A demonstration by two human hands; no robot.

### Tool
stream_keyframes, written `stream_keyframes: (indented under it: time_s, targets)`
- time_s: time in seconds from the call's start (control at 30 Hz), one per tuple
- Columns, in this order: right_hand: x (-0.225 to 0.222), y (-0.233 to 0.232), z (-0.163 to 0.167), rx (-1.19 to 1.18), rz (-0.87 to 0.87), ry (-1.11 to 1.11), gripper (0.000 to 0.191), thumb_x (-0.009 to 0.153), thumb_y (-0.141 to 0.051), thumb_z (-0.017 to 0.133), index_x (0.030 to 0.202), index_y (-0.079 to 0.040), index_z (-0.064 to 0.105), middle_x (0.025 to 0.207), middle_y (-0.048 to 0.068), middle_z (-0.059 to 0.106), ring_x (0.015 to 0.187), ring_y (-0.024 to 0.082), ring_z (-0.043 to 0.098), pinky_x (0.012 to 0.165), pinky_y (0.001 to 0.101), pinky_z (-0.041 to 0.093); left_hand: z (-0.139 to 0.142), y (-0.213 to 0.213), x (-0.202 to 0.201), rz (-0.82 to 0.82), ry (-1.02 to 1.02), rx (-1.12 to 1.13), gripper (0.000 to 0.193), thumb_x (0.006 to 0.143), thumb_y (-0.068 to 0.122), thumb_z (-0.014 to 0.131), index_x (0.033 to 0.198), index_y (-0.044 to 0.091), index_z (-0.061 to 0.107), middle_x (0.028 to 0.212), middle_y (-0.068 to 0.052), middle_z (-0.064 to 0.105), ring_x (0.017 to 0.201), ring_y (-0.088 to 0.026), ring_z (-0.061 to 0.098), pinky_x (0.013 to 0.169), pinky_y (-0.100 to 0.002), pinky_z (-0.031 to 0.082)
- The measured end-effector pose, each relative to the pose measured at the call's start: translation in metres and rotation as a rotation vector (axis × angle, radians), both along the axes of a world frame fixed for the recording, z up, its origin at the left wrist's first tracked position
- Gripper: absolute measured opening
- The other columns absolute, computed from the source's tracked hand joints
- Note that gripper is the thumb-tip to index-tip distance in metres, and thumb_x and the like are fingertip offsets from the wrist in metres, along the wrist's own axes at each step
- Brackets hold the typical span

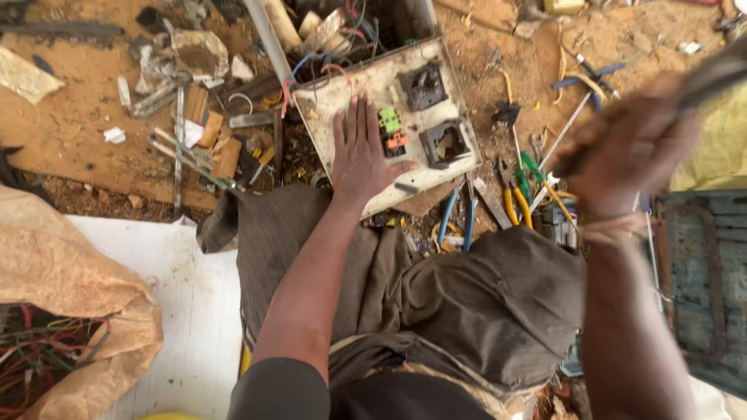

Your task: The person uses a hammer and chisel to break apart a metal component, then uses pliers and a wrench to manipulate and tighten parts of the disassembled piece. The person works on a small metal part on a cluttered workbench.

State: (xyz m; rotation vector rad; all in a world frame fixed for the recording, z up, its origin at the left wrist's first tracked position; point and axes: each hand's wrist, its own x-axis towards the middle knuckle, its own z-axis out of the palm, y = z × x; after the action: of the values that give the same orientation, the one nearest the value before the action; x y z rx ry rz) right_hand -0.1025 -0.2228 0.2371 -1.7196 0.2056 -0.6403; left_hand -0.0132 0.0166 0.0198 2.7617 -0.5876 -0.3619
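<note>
My left hand (359, 149) lies flat, fingers spread, on a dirty white electrical panel (354, 85) on the ground in front of my knees. The panel carries two dark square socket frames (423, 84), and a green and orange block (391, 130) right beside my thumb. My right hand (629, 144) is raised at the right, blurred, and closed around a long dark tool handle (712, 76) that points up and to the right, well above the panel.
Pliers with yellow and blue handles (513, 204) and screwdrivers lie right of the panel. Scrap metal and wood litter the sandy ground at upper left. A brown sack of wires (54, 342) sits at lower left, a blue-grey metal box (704, 280) at right.
</note>
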Motion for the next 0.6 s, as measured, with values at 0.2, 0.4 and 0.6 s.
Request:
stream_keyframes:
  time_s: [0.2, 0.4, 0.6]
  targets:
    - [-0.03, 0.062, -0.058, 0.246, 0.164, 1.137, 0.028, 0.106, -0.03, 0.054, 0.09, -0.006, 0.055, 0.062, 0.0, 0.048, 0.046, 0.01, 0.046, 0.038, 0.0284, 0.038, 0.002, 0.006, -0.001, -0.005, -0.088, -0.032, 0.133, 0.082, 0.095, 0.038, 0.161, -0.004, -0.003, 0.171, -0.023, -0.001, 0.16, -0.034, -0.005, 0.129, -0.053, -0.008]
    - [-0.077, 0.034, -0.023, 0.172, 0.008, 0.54, 0.026, 0.107, -0.029, 0.055, 0.102, -0.004, 0.061, 0.069, 0.0, 0.059, 0.053, 0.008, 0.054, 0.044, 0.0252, 0.045, 0.008, 0.003, 0.002, -0.035, -0.022, 0.015, 0.135, 0.079, 0.095, 0.038, 0.16, -0.005, -0.004, 0.171, -0.024, -0.001, 0.159, -0.034, -0.005, 0.126, -0.051, -0.007]
    - [-0.035, 0.084, -0.058, 0.229, -0.009, 0.192, 0.034, 0.109, -0.039, 0.05, 0.095, -0.009, 0.057, 0.066, -0.002, 0.053, 0.051, 0.008, 0.05, 0.043, 0.0255, 0.043, 0.008, 0.0, 0.007, -0.001, -0.052, 0.006, 0.135, 0.08, 0.094, 0.038, 0.161, -0.005, -0.004, 0.171, -0.023, -0.002, 0.158, -0.032, -0.011, 0.128, -0.052, -0.007]
